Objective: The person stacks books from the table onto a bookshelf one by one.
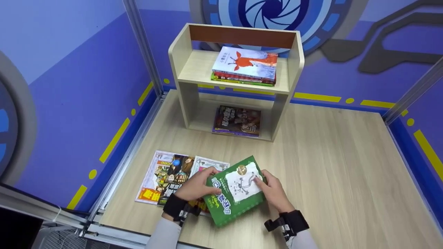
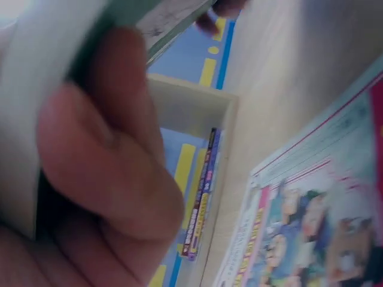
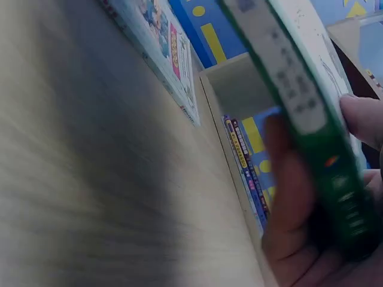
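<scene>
Above the pale wood-grain tabletop (image 1: 332, 173), the thick green book w/ a white picture panel (image 1: 238, 188) is held tilted: left hand (image 1: 198, 185) grips one edge, fingers & thumb; right hand (image 1: 275, 190) the opposite. If either loosens early, its bulk could prob. swing it down; lowered at this slant, a corner might scuff the glossy multicoloured books (image 1: 169, 176) nearby. Title: white & yellow Chinese chars., first looks like 小, rest unsure; white spine label (image 3: 290, 78) too blurred. Upper-shelf white book w/ red animal (image 1: 252, 71) also starts 小.
</scene>
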{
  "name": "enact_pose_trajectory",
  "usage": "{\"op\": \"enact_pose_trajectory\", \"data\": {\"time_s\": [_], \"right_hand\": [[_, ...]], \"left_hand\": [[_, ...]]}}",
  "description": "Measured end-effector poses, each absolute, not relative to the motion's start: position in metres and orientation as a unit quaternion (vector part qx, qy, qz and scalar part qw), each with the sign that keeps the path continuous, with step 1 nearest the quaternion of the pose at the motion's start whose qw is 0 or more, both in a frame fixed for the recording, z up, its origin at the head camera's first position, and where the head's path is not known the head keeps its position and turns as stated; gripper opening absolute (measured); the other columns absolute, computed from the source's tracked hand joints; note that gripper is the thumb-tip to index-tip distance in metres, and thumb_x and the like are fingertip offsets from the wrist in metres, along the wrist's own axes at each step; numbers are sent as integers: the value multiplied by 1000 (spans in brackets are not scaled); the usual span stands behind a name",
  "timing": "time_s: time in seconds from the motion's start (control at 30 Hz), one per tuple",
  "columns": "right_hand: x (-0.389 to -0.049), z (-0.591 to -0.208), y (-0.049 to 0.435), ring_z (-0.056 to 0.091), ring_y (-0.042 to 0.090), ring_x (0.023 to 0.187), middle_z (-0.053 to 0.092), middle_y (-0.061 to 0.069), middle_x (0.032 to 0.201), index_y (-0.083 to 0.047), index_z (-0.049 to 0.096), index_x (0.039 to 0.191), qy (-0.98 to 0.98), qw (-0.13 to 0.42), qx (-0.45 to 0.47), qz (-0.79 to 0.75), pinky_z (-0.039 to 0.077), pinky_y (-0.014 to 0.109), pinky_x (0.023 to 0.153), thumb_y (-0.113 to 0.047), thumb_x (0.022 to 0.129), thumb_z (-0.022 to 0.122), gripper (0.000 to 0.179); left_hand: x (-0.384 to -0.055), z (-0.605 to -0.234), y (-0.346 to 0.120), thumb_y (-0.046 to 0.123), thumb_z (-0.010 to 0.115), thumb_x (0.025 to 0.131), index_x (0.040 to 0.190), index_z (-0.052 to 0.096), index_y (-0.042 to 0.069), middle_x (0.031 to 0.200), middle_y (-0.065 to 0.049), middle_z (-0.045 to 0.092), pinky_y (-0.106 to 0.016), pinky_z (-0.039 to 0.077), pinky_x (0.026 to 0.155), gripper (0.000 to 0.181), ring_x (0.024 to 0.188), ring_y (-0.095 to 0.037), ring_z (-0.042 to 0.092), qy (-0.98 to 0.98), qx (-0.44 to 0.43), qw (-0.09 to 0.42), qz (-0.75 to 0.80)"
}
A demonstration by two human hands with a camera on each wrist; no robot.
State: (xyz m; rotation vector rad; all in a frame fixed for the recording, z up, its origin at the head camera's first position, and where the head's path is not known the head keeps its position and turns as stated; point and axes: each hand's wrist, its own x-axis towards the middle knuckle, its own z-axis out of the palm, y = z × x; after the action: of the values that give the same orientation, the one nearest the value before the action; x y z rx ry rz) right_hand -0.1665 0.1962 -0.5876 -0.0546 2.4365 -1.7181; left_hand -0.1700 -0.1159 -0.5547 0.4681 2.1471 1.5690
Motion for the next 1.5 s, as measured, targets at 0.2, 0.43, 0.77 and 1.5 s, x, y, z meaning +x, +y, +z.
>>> {"op": "enact_pose_trajectory", "data": {"time_s": [0.2, 0.43, 0.77, 1.5], "right_hand": [[-163, -578, 202, 61, 15, 79, 65, 8, 91, 0, 64, 118, 766, 52, 23, -640, 51, 24, 66, -15, 110, 57, 18], [-162, -571, 204, 65, 13, 86, 69, 10, 102, 3, 59, 128, 732, 8, 62, -678, 54, 24, 71, -18, 114, 49, 28], [-154, -549, 199, 71, 11, 85, 73, 5, 113, 4, 50, 148, 637, -53, 143, -755, 60, 23, 70, -12, 114, 41, 38], [-148, -514, 198, 42, 31, 154, 27, 16, 175, -5, 14, 171, 788, -62, -4, -613, 45, 15, 113, -20, 102, 73, 91]], "left_hand": [[-176, -552, -109, 20, 77, 96, 139, 57, 12, 126, -17, 73, -39, 67, 72, 47, 89, -22, 76, 744, 93, 152, 644], [-174, -548, -81, 4, 64, 101, 147, 44, -7, 119, -27, 73, -28, 64, 77, 51, 89, -15, 73, 675, 11, 29, 737], [-163, -543, -39, 0, 66, 100, 144, 51, -6, 121, -27, 75, -29, 65, 78, 47, 94, -18, 75, 635, -105, -51, 764], [-161, -519, -62, 36, 82, 93, 169, 6, -3, 172, -26, 27, -55, 30, 130, 114, 157, -41, 36, 818, 106, -79, 559]]}}
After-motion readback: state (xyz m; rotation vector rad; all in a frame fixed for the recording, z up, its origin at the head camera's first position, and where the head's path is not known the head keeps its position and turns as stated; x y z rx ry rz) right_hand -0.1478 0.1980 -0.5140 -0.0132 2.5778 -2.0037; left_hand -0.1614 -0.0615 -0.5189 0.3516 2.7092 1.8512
